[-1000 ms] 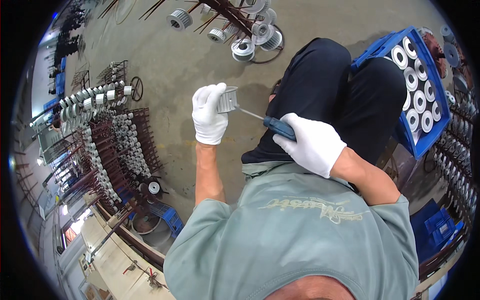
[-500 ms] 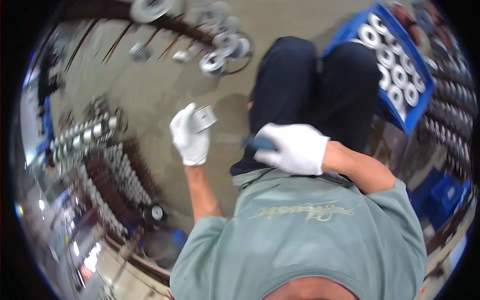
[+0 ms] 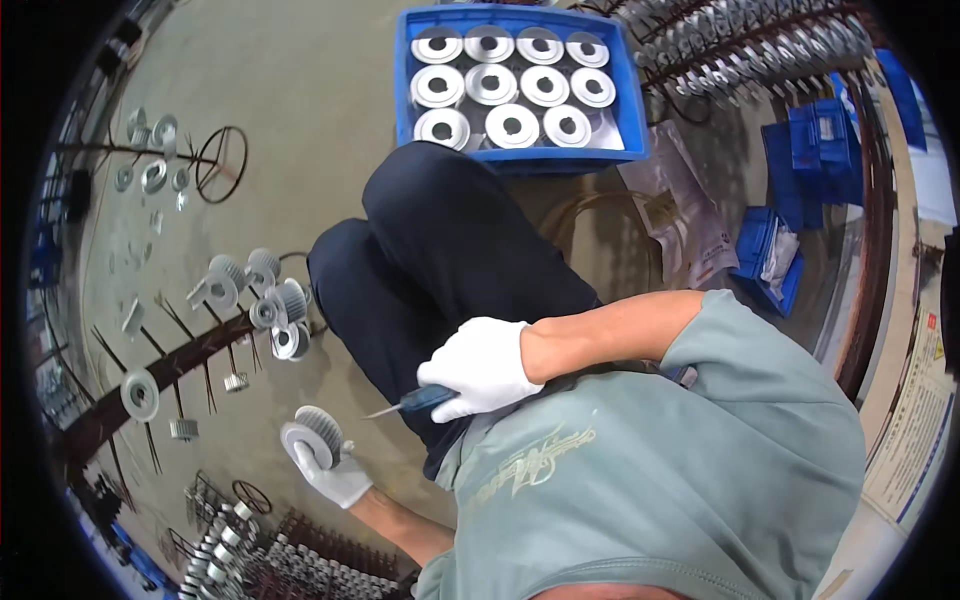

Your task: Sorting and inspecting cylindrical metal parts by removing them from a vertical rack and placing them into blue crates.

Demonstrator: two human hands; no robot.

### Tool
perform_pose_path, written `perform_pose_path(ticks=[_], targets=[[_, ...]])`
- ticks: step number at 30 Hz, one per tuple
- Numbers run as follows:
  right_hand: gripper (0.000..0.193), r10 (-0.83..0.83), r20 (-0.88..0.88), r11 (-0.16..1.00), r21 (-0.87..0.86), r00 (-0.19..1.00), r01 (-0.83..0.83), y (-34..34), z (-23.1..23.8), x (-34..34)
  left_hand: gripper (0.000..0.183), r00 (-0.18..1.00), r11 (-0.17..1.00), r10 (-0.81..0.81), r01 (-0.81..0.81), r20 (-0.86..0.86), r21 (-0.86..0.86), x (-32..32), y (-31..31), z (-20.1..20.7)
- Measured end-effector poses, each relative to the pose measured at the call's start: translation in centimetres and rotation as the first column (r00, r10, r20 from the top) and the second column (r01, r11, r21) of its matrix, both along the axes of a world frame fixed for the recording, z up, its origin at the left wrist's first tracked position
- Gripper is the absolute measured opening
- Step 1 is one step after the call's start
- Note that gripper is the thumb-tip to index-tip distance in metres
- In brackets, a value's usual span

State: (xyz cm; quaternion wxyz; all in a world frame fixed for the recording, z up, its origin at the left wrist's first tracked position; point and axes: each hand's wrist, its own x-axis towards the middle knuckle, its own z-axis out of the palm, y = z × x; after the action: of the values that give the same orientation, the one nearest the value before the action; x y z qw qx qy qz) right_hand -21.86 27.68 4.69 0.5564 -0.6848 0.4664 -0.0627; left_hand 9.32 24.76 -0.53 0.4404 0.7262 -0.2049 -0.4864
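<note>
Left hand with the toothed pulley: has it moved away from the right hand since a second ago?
Yes. The left hand with the toothed pulley has swung out leftward, away from the right hand at the lap.

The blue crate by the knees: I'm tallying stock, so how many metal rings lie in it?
10 in the blue crate: three metal rings in the near row, four in the middle, three in the far row. Any beneath them would be hidden.

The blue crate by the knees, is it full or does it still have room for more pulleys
Nearly full. The blue crate holds ten round metal pulleys in three rows, and only the bottom row's right end shows a bare spot.
</note>
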Motion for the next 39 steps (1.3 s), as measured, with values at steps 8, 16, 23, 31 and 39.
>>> perform_pose_path(ticks=[8, 16, 23, 31, 39], targets=[[0.049, -0.311, 0.141, 0.693, -0.644, 0.940, 0.326, -0.5, 3.2, -1.7, 0.043, 0.879, 0.849, -0.464, 0.405, -0.113, -0.340, -8.5, -2.8, 3.8], [0.058, -0.510, -0.013, 0.603, -0.719, 0.860, 0.346, -0.9, 3.9, -4.9, 0.050, 0.469, 0.363, -0.843, 0.858, 0.264, -0.365, -21.7, -3.1, 7.4], [0.074, -0.878, -0.186, 0.438, -0.682, 0.440, 0.586, 1.2, 2.3, -16.5, 0.037, 0.212, 0.041, -0.874, 0.928, 0.436, -0.370, -28.7, -5.8, 7.8], [0.071, -0.855, -0.499, 0.504, -0.737, 0.139, 0.450, 0.9, -4.4, -27.5, 0.026, -0.606, -0.420, -0.328, 0.781, 0.725, 0.462, -41.2, -10.8, 3.8], [0.059, -0.580, -0.807, 0.806, -0.549, 0.108, 0.222, -0.2, -8.3, -29.4, 0.048, -0.755, -0.625, -0.375, 0.635, 0.538, 0.455, -48.0, -9.3, -1.4]])
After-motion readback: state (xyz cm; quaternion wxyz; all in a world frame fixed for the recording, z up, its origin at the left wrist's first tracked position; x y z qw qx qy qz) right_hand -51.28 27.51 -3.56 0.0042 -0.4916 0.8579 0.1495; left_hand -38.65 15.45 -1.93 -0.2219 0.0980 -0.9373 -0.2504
